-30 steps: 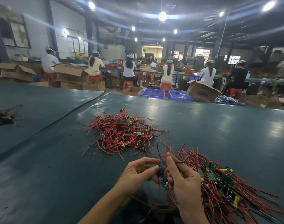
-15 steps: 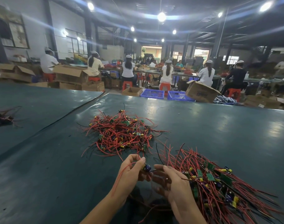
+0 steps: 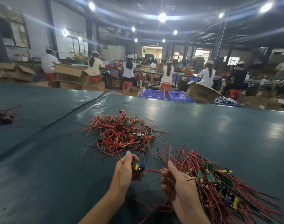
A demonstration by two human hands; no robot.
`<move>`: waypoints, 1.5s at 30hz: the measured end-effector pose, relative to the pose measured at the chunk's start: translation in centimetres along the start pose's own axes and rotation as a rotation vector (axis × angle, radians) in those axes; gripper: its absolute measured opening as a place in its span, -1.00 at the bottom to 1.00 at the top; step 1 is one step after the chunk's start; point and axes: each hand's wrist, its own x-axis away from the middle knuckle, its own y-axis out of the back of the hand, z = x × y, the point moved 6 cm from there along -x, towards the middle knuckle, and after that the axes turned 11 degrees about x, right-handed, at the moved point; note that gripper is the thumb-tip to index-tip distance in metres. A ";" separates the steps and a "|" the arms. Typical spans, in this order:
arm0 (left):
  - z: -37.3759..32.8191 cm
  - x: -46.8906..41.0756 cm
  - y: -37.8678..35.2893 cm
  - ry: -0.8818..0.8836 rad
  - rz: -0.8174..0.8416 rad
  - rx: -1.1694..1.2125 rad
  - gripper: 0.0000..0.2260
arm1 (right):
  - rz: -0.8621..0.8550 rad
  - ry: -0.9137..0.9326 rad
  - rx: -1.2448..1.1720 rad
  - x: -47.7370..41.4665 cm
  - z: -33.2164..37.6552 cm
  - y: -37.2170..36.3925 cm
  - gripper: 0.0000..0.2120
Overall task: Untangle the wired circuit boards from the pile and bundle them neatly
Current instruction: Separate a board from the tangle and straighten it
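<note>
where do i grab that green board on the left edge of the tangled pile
Probably pinch the green board by its edges, coming from the left: it lies on the tangled pile's outer rim, with the red wires massed to its right.

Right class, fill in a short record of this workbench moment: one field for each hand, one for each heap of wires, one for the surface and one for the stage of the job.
Left hand: grips a small wired circuit board with blue and yellow parts
Right hand: pinches the red wire leading from that board
Tangled pile: red-wired green boards, beyond both hands
Sorted bundle: right of the right hand, wires roughly parallel
Surface: dark green table cover
Stage: one board held between the hands, pile still large
</note>
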 end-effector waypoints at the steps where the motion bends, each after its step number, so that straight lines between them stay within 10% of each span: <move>1: 0.2 0.0 0.0 0.052 0.002 0.016 -0.60 | -0.011 0.015 -0.027 -0.1 0.1 0.1 -0.63; 6: 1.5 0.6 -1.4 0.294 0.189 -0.032 -0.61 | -0.014 0.023 -0.095 0.1 0.4 0.4 -0.68; 16: 0.7 1.3 -2.8 0.169 0.437 0.094 -0.81 | 0.307 0.114 -0.552 1.1 2.1 -0.3 -0.55; 23: 0.3 0.9 -2.6 0.119 0.331 0.123 -0.81 | 0.130 0.246 -0.112 0.7 1.5 -0.6 -0.41; 30: 0.2 1.5 -3.1 0.069 0.417 0.021 -0.81 | 0.053 0.384 0.389 1.3 1.1 -1.9 -0.77; 45: -0.2 2.1 -4.0 0.026 0.627 -0.127 -0.75 | -0.128 0.129 -0.205 -0.6 1.1 2.1 -0.70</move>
